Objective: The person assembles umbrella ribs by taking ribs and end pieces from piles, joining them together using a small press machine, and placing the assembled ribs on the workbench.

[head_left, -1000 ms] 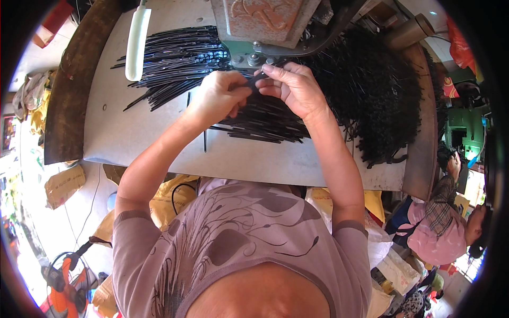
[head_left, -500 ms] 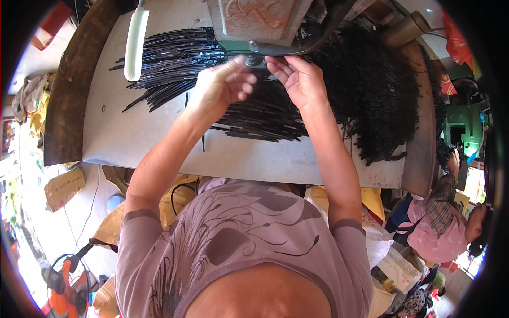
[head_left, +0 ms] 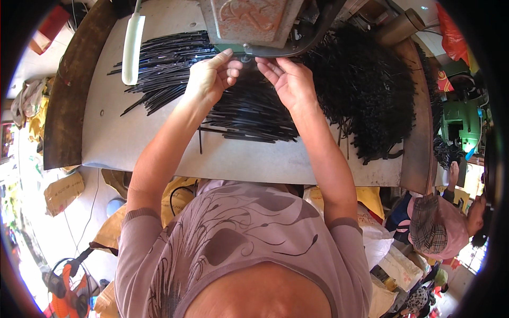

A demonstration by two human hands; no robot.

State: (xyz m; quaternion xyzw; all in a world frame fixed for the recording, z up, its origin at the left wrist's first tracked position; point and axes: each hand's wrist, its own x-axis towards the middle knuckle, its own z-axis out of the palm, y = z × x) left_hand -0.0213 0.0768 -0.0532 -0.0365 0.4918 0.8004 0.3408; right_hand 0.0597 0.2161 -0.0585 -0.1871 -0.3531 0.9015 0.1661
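My left hand point(head_left: 211, 78) and my right hand point(head_left: 288, 80) reach together to the foot of a metal machine point(head_left: 252, 22) at the far edge of a grey table point(head_left: 159, 151). The fingertips of both hands meet on a thin black rod under the machine's base; the rod itself is mostly hidden by my fingers. Below my hands lies a pile of straight black rods point(head_left: 249, 114). A second spread of black rods point(head_left: 164, 66) fans out to the left. A big tangled heap of black pieces point(head_left: 366, 90) fills the right of the table.
A white fluorescent tube point(head_left: 132, 47) hangs over the table's left part. A curved wooden plank point(head_left: 69, 100) borders the table on the left. Another person in a checked cap point(head_left: 432, 225) sits at the lower right. A green machine point(head_left: 461, 124) stands at the right.
Both hands have moved up from the rod pile to the machine's base, and their fingertips now come together there.
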